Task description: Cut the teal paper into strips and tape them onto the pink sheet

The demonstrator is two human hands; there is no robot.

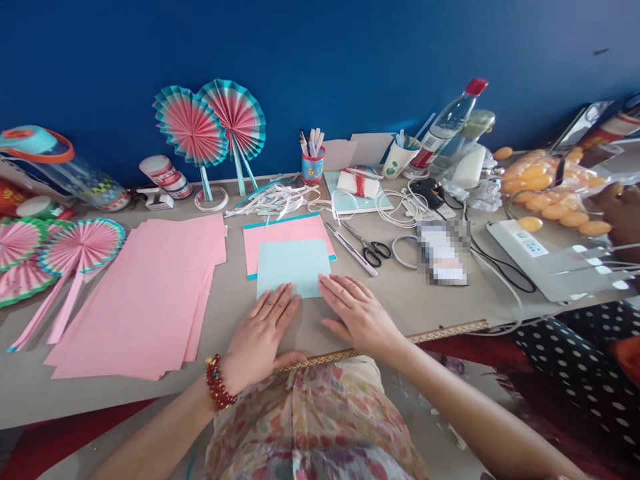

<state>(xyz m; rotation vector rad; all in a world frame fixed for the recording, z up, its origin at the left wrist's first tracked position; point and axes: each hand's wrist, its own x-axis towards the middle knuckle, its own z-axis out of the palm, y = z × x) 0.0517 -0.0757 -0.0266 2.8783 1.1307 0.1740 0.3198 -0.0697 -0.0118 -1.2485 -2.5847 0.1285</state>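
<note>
The left hand (263, 333) lies open and flat on the table (400, 300), its fingertips touching the near edge of the blue sheet (295, 263). The right hand (357, 313) is open too, palm down, with its fingertips at the sheet's near right corner. The blue sheet lies at 12 o'clock from the hands, overlapping a pink sheet (285, 233) beyond it. A pink stack (150, 293) spreads at 9 o'clock. Scissors (373, 248) rest beside a cutter (350, 248) at 2 o'clock. Farther off, paper fans (193, 127) stand at 11 o'clock and a pen cup (313, 165) at 12.
</note>
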